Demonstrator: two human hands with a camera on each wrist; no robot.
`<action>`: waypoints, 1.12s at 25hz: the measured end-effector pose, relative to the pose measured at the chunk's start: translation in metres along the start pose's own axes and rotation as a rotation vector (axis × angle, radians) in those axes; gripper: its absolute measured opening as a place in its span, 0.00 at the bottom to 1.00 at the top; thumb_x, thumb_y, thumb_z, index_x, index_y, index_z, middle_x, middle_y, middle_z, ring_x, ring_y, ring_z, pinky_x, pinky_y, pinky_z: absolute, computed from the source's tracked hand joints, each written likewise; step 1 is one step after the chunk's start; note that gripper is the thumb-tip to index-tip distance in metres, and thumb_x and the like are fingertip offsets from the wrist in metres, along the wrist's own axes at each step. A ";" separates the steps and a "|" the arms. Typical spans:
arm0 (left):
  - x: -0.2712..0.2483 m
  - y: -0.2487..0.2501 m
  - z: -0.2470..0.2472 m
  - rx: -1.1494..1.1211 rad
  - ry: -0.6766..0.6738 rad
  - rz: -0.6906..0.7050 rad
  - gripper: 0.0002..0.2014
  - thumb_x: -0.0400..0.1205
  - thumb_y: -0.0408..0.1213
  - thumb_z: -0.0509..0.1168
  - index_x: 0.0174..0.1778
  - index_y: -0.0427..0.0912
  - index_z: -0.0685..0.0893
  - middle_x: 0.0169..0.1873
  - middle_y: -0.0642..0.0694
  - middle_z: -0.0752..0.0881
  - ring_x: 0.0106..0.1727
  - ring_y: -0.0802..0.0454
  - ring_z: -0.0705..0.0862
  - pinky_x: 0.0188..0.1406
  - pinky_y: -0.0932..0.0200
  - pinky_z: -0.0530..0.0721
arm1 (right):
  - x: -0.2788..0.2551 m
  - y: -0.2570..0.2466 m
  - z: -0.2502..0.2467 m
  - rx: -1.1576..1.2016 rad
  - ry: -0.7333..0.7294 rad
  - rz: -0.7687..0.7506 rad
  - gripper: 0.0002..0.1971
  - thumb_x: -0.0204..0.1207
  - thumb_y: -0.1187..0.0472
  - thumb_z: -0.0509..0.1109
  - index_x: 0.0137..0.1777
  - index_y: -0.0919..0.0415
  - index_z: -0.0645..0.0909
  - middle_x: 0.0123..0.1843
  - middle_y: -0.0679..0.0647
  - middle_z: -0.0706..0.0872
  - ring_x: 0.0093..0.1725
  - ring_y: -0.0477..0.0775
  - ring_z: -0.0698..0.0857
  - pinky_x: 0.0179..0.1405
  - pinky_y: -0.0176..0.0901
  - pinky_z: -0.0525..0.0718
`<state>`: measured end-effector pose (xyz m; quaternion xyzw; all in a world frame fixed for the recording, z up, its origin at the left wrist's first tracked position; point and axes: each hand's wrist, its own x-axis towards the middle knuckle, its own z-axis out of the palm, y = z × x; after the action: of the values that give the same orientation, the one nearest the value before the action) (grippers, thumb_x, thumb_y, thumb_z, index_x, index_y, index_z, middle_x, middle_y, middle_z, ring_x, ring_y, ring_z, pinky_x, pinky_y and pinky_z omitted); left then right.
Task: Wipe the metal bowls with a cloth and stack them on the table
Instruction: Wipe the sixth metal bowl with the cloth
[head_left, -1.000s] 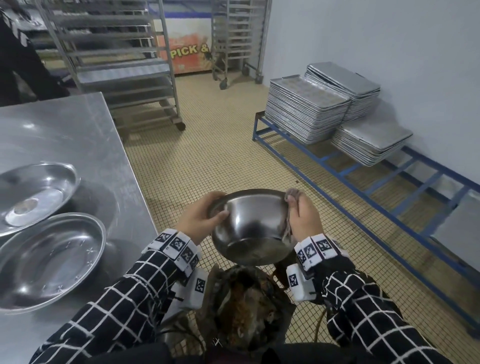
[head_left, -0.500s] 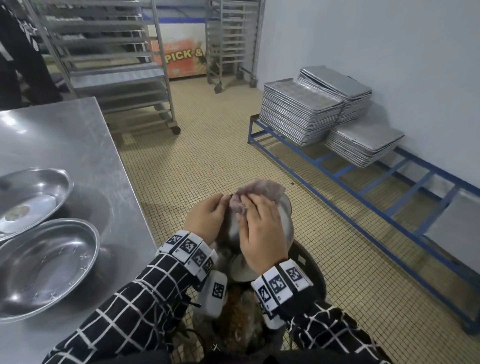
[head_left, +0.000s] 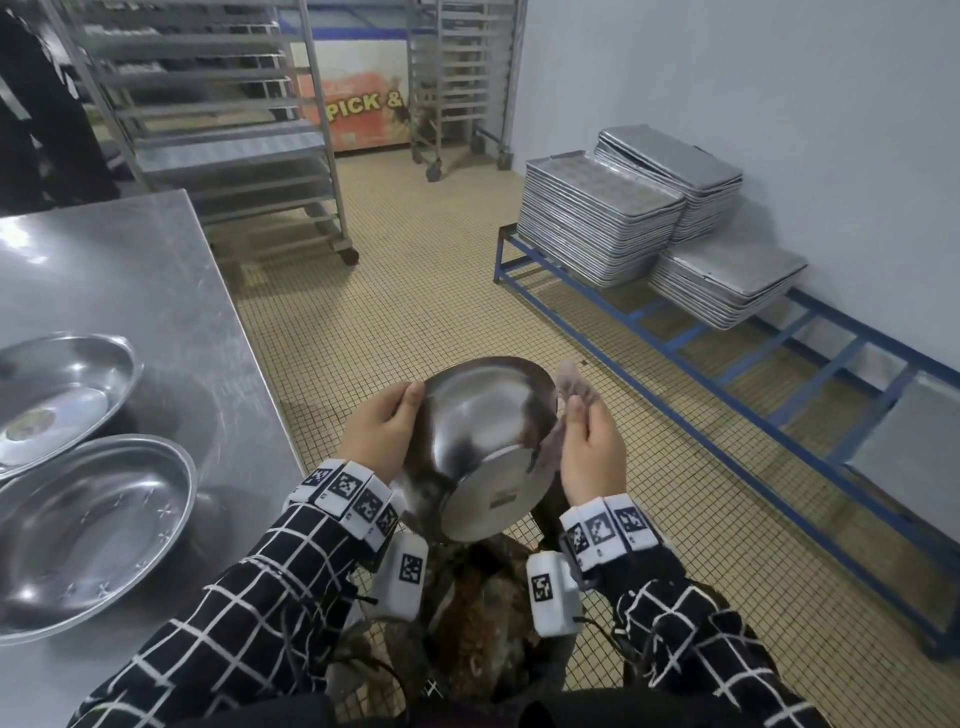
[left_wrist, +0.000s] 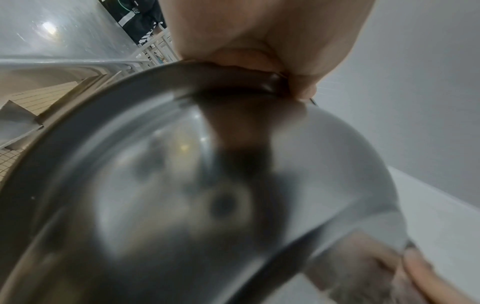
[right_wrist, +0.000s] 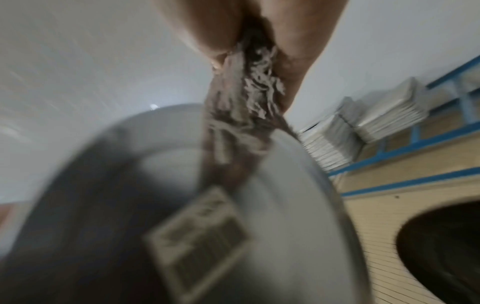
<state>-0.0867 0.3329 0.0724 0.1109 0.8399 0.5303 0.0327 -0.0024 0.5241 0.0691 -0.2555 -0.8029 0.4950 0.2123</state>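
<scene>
The left hand (head_left: 382, 434) grips the rim of a metal bowl (head_left: 485, 421), held tilted in the air beyond the table's (head_left: 156, 291) right edge, base toward the person. The right hand (head_left: 589, 457) has its fingers curled around a frayed cloth (head_left: 569, 382) against the bowl's far side. The one-sided rim grip looks risky (smooth steel, possibly damp): a firm wipe could twist the bowl loose onto the tiled floor (head_left: 415, 291). Two shallow dishes (head_left: 78, 530) sit near the table's front edge.
</scene>
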 end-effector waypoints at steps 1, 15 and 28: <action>0.001 0.001 0.002 0.020 0.008 0.013 0.13 0.86 0.49 0.56 0.40 0.54 0.83 0.36 0.48 0.86 0.42 0.49 0.84 0.48 0.50 0.82 | -0.005 -0.006 0.009 -0.034 -0.039 -0.124 0.14 0.86 0.49 0.51 0.59 0.50 0.77 0.62 0.47 0.81 0.64 0.50 0.81 0.52 0.36 0.81; 0.005 -0.008 -0.006 -0.230 0.043 -0.083 0.16 0.86 0.46 0.57 0.40 0.43 0.85 0.31 0.52 0.83 0.36 0.55 0.80 0.43 0.60 0.76 | 0.010 0.038 0.009 0.033 -0.126 0.392 0.23 0.87 0.46 0.47 0.70 0.56 0.75 0.64 0.55 0.82 0.63 0.60 0.80 0.66 0.54 0.76; 0.010 0.019 0.006 0.190 -0.031 0.073 0.22 0.85 0.54 0.53 0.45 0.42 0.86 0.38 0.43 0.88 0.42 0.44 0.85 0.49 0.44 0.83 | -0.023 -0.005 0.041 -0.499 -0.142 -0.576 0.25 0.85 0.46 0.47 0.75 0.54 0.70 0.77 0.51 0.71 0.78 0.55 0.65 0.78 0.57 0.65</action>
<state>-0.0925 0.3486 0.0877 0.1524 0.8811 0.4473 0.0157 -0.0094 0.4794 0.0546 -0.0284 -0.9503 0.2207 0.2179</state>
